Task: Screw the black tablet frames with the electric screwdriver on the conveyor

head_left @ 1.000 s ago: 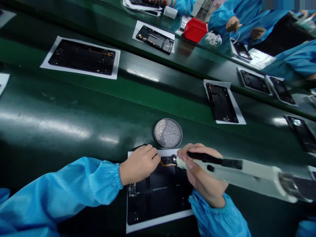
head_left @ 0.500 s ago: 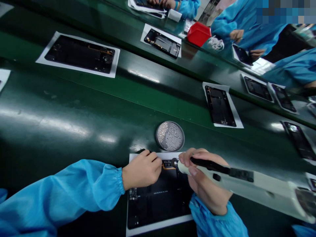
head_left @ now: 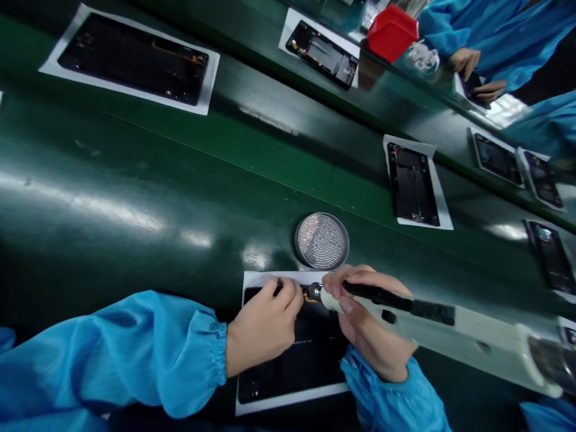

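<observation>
A black device panel point(head_left: 310, 360) lies on a white sheet point(head_left: 261, 279) at the near edge of the green belt. My left hand point(head_left: 265, 327) rests on the panel's upper left part, fingers curled and pressed together near an orange flex cable point(head_left: 308, 296). My right hand point(head_left: 369, 327) is wrapped round a white and black electric screwdriver point(head_left: 432, 327), whose metal tip point(head_left: 316, 291) points left at the panel's top edge beside the left fingertips. A round tray of tiny screws point(head_left: 322, 240) sits just beyond the hands.
More black panels on white sheets lie along the belt: point(head_left: 130, 60) far left, point(head_left: 323, 54) far middle, point(head_left: 413, 183) right. A red bin point(head_left: 390, 31) stands at the back. Other people in blue sleeves point(head_left: 477, 30) work across the belt.
My left hand has slid down and right over the panel, closer to the screwdriver tip. The view has shifted, so the far panels sit higher in frame.
</observation>
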`<state>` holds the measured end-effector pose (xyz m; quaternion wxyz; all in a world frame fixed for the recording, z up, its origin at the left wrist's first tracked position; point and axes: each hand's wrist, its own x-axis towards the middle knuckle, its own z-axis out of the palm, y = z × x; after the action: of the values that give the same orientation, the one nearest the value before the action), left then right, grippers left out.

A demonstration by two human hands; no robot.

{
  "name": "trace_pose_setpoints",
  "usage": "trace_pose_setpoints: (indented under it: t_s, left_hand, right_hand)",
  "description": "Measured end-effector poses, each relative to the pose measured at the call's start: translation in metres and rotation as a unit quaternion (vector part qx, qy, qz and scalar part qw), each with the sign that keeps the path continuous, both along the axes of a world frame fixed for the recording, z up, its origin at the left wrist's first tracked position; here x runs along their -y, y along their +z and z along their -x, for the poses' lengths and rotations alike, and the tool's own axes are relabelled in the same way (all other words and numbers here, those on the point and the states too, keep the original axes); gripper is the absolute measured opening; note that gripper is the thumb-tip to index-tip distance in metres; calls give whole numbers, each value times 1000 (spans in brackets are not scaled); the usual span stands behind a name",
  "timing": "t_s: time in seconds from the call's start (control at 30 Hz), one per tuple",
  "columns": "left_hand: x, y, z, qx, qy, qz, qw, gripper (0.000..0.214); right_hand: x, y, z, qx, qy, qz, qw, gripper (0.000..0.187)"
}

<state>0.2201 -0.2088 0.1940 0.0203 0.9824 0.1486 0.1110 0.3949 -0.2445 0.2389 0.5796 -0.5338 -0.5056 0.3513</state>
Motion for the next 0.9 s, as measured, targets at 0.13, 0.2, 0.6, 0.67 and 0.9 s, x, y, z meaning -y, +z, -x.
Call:
trace_pose_setpoints:
  t_s: [0.13,0.2,0.6,0.67,0.9]
  left_hand:
    - [1,1,-1,-10,2,3,1000,35]
    - [2,2,-2,-16,12,3,1000,36]
    - [10,5,-2,-66,24,7,998,39]
    - [10,5,-2,-65,23,6,998,39]
    - [12,4,-1,-55,24,9,998,38]
  right_hand:
    - [1,-4,0,4,-10,8,1000,25]
    - [1,-7,0,8,-15,9,1000,25]
    - [1,-2,0,8,-5,14,1000,24]
    - [1,-3,0,8,-8,15,1000,24]
    - [1,-3,1,-10,6,15,1000,27]
